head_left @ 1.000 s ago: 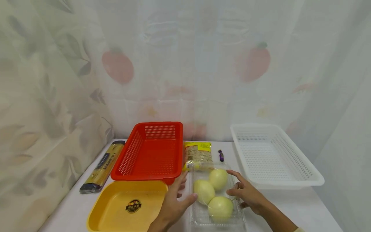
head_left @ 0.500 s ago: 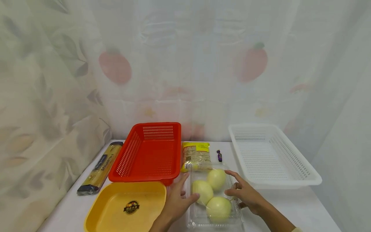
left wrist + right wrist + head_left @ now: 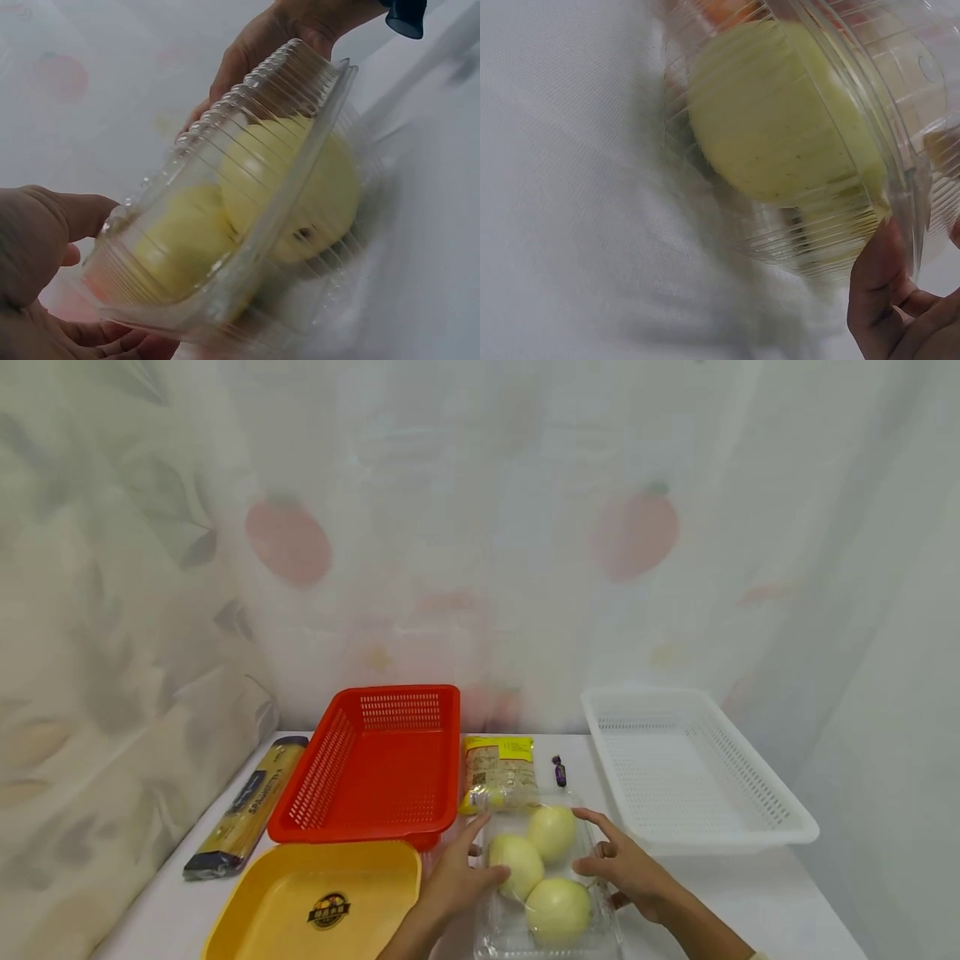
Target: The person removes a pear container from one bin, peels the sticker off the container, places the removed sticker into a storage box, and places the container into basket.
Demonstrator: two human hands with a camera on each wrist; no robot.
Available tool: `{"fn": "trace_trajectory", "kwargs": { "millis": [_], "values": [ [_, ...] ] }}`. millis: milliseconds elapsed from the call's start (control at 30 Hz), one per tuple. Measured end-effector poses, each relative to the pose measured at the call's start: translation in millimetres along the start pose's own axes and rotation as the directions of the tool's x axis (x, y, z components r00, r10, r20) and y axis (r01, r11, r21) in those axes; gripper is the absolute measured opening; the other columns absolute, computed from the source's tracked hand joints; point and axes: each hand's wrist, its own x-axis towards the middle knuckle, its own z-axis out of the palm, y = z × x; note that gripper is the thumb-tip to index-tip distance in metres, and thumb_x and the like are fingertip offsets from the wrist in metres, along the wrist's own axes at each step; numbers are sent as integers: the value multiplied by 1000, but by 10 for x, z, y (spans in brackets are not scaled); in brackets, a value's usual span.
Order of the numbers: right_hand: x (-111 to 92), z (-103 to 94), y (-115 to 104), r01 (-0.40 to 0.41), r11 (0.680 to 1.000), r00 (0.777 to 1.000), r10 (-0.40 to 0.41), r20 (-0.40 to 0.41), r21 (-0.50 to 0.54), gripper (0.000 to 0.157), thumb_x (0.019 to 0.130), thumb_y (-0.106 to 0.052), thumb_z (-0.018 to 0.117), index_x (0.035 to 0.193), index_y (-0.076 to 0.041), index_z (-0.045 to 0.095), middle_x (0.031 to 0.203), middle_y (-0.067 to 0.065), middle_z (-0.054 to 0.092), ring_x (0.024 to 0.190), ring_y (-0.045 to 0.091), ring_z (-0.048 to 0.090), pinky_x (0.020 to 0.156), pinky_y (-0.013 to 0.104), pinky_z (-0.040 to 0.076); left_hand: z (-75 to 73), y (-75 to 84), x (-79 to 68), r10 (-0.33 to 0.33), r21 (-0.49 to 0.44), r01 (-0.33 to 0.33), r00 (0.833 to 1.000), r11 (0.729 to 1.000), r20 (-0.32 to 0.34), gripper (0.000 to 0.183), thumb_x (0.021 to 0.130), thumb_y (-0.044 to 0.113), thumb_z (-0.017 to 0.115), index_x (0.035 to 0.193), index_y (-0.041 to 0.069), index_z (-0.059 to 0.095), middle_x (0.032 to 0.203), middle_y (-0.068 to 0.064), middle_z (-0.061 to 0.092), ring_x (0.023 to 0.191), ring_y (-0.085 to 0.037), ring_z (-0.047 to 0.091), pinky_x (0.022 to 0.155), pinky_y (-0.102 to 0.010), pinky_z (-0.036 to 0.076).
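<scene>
A clear plastic clamshell box with three pale yellow-green pears inside stands between my hands in the head view. My left hand grips its left side, thumb over the lid and the other fingers along the side. At the right side my right hand holds the box with thumb and index finger spread along it. Ribbed walls and a pear show close up in the left wrist view. In the right wrist view, a right-hand finger presses at the box's rim.
A red basket and a yellow tub are left of the box, with a spaghetti pack beyond them. Behind the box lie a yellow-topped bag and a purple-wrapped candy. A white basket stands right.
The head view has shifted slightly, so everything appears a little lower and further left. Both hands stay at the sides of the box.
</scene>
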Motion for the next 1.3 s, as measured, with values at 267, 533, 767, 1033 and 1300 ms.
{"fn": "trace_trajectory", "kwargs": {
  "millis": [267,533,767,1033,1300],
  "values": [
    [-28,37,-4,27,1000,999,-27,-18,-7,78,88,-20,72,151,-29,27,82,11,47,62,18,38,47,30,41,-11,25,14,-25,-56,29,997,998,73,61,77,8,77,135,10,57,76,-10,51,59,-18,49,49,-31,44],
    [-88,91,-38,41,999,999,-41,-23,-3,74,87,-19,72,150,-22,33,81,9,46,61,15,38,45,27,40,-13,65,-5,-47,-62,52,995,997,89,58,78,5,74,134,6,57,66,-3,42,53,-13,41,46,-26,38],
    [-159,79,-166,42,999,999,-42,-33,-4,71,87,-21,72,147,-18,35,83,11,47,62,15,42,45,28,44,-96,227,-3,-12,-11,13,995,1000,98,56,78,8,75,132,6,59,76,-6,46,52,-14,40,45,-28,40],
    [-239,75,-328,72,997,996,-73,-44,-37,69,88,-21,71,147,-17,36,85,14,48,64,17,45,43,27,46,-221,404,-1,3,-12,-1,989,1000,147,56,81,11,75,134,8,57,72,-7,51,48,-13,46,42,-30,47],
    [-324,85,-480,90,994,996,-91,-15,-57,68,89,-21,69,148,-15,34,84,12,46,66,17,43,45,28,46,-348,582,-52,16,-15,-13,983,1000,184,55,83,11,74,135,10,57,61,-1,48,40,-10,44,40,-29,47]
  ]
}}
